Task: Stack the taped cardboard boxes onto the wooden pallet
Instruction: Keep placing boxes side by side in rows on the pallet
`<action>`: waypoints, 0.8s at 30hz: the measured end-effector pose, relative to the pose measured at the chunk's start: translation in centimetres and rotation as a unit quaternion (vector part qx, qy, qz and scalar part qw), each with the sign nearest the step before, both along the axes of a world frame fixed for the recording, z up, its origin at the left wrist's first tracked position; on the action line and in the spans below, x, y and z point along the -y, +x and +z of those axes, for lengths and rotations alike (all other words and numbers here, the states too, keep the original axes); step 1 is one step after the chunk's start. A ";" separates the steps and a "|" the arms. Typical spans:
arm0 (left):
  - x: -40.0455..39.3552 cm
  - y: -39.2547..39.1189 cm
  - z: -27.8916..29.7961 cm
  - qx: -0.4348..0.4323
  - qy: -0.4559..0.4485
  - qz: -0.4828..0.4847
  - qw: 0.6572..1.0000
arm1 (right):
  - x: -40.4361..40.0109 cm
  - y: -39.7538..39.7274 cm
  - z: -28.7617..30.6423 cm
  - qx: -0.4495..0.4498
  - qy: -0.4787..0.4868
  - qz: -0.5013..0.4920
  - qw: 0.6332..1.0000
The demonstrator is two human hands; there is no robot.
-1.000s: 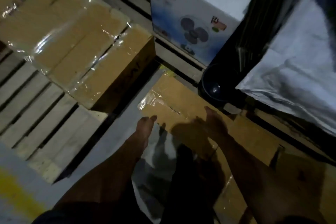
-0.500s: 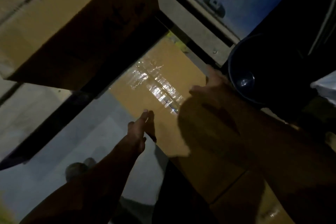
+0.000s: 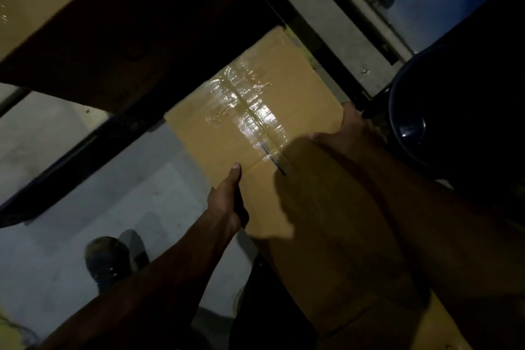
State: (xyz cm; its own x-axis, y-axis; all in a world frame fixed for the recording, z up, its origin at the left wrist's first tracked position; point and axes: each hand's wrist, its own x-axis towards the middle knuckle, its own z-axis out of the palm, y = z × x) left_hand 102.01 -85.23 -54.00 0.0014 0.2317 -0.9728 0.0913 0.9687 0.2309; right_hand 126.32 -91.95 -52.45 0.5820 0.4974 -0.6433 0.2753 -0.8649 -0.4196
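Both hands hold the taped cardboard box [image 3: 255, 133] in the middle of the view: the left hand [image 3: 225, 202] grips its near left edge, thumb on top, and the right hand [image 3: 343, 133] clasps its right edge. A second box [image 3: 85, 17] sits far left, and a dark bucket [image 3: 426, 111] stands on the right.

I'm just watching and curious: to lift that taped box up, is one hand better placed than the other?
Probably neither alone. The left hand grips the taped box at its near left edge, thumb on top; the right hand holds its right edge. Both sides are held, so the lift likely needs both.
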 end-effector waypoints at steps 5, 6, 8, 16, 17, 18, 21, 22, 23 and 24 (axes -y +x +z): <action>0.3 -0.6 4.1 -0.003 0.043 0.004 0.999 | 0.9 -0.6 4.5 -0.024 0.050 -0.048 0.997; 0.2 -0.6 5.2 0.001 0.052 0.011 0.999 | 1.1 -0.6 5.8 -0.018 0.052 -0.050 0.997; 0.0 -0.6 7.7 -0.007 0.077 0.018 0.997 | 1.4 -0.7 8.9 0.006 0.056 -0.057 0.997; -0.9 -1.1 23.4 0.037 0.217 0.011 0.975 | 2.8 -3.8 24.5 0.052 0.103 -0.126 0.985; -1.2 -1.3 25.2 0.049 0.227 0.010 0.973 | 3.0 -4.3 26.1 0.062 0.116 -0.135 0.982; -1.7 -1.7 27.4 0.056 0.237 0.005 0.970 | 3.2 -4.9 28.0 0.069 0.129 -0.144 0.979; -2.9 -3.0 33.2 0.064 0.262 -0.030 0.963 | 3.8 -7.3 33.4 0.072 0.169 -0.184 0.966; -3.4 -3.3 34.8 0.063 0.273 -0.038 0.959 | 3.9 -8.1 34.9 0.073 0.180 -0.198 0.961; -4.0 -3.8 36.7 0.059 0.287 -0.048 0.955 | 3.9 -9.1 36.5 0.077 0.191 -0.211 0.955; -4.6 -4.4 38.5 0.053 0.306 -0.064 0.948 | 3.8 -10.1 38.1 0.080 0.197 -0.225 0.951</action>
